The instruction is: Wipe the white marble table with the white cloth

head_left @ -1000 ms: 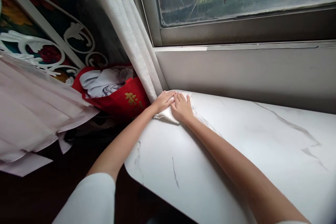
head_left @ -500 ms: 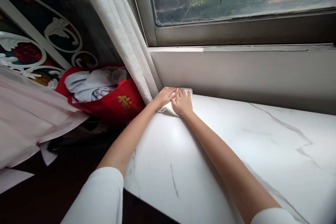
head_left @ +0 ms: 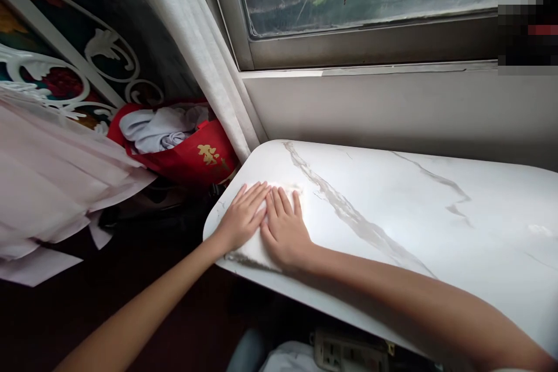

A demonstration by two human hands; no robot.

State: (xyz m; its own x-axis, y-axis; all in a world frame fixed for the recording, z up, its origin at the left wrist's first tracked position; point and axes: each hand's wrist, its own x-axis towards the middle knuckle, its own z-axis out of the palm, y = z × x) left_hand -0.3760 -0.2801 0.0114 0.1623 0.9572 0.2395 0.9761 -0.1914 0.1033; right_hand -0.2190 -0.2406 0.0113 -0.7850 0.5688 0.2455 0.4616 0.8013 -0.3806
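A whitish cloth (head_left: 253,251) lies flat near the left end of the white marble-patterned table (head_left: 375,186). My left hand (head_left: 243,218) rests palm down on the cloth's left part, fingers stretched out and touching it. Beside it my right hand (head_left: 285,229) lies flat on the same cloth, its fingers somewhat spread. The two hands meet at the thumbs and cover much of the cloth. Its near edge shows a greyish fringe close to the table's front edge.
A red bag (head_left: 187,157) filled with pale fabric stands left of the table by a white curtain (head_left: 213,58). Pink sheer fabric (head_left: 56,180) hangs at far left. A window frame (head_left: 370,43) is behind. Below the near edge sits a power strip (head_left: 349,351).
Both hands have slid the cloth from the table's far left corner toward me, to the near left end. The far corner is now uncovered, and the view has shifted slightly.
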